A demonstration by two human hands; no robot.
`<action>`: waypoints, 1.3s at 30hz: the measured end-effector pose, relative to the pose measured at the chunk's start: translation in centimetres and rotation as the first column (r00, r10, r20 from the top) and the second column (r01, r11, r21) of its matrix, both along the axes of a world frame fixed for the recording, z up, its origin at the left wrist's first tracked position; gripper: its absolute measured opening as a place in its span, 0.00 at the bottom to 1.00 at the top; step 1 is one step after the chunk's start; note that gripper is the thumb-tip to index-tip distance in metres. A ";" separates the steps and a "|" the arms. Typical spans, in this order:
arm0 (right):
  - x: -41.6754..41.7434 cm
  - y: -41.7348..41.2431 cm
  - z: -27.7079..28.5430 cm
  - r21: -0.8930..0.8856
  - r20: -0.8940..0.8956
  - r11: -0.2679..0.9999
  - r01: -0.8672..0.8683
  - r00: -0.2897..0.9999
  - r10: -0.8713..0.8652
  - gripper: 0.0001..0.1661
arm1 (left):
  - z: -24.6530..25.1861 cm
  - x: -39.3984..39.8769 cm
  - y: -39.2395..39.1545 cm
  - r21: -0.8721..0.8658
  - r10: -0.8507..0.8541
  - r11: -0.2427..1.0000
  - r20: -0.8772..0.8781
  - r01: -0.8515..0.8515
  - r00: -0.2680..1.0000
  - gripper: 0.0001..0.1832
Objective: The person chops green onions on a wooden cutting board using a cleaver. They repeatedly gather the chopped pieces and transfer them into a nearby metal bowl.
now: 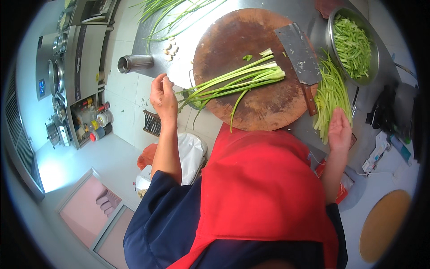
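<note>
On the round wooden chopping block (pixel 231 40) lies a loose bunch of celery stalks (pixel 247 75), pale cut ends to the right, thin tips hanging over the left edge. My left hand (pixel 164 97) is raised just left of those tips, fingers loosely bent, with nothing visible in it. At the right, my right hand (pixel 339 129) rests against the lower end of a pile of trimmed celery stems (pixel 331 90), its fingers extended. A cleaver (pixel 297 53) lies flat across the block's right side, its wooden handle pointing towards me.
A steel bowl (pixel 377 64) of cut celery pieces (pixel 351 47) stands at the upper right. Long green stalks (pixel 174 16), garlic cloves (pixel 170 49) and a metal cylinder (pixel 136 63) lie on the steel table (pixel 161 67). A white bag (pixel 191 151) sits below, left of my red apron (pixel 262 188).
</note>
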State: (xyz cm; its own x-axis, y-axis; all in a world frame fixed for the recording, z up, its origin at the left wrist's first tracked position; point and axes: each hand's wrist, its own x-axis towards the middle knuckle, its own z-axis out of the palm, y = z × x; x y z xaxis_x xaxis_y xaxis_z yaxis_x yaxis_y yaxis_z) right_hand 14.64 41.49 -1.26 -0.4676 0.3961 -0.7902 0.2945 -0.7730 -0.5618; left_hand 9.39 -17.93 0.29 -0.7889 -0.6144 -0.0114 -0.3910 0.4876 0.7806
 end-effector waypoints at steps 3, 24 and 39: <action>-1.2 -4.5 0.8 -0.078 0.020 0.985 -0.156 0.987 0.158 0.23 | -0.1 1.0 -0.6 0.003 -0.031 1.000 0.129 0.031 0.991 0.14; -3.8 -15.2 4.7 0.014 -0.049 0.672 -0.741 0.670 0.740 0.23 | 3.0 4.3 0.1 0.201 -0.522 0.846 0.120 0.494 0.845 0.11; -5.6 -20.3 9.1 0.030 -0.283 0.738 -0.674 0.703 0.653 0.14 | 8.0 3.5 8.1 -0.014 -0.841 0.535 -0.102 0.845 0.531 0.22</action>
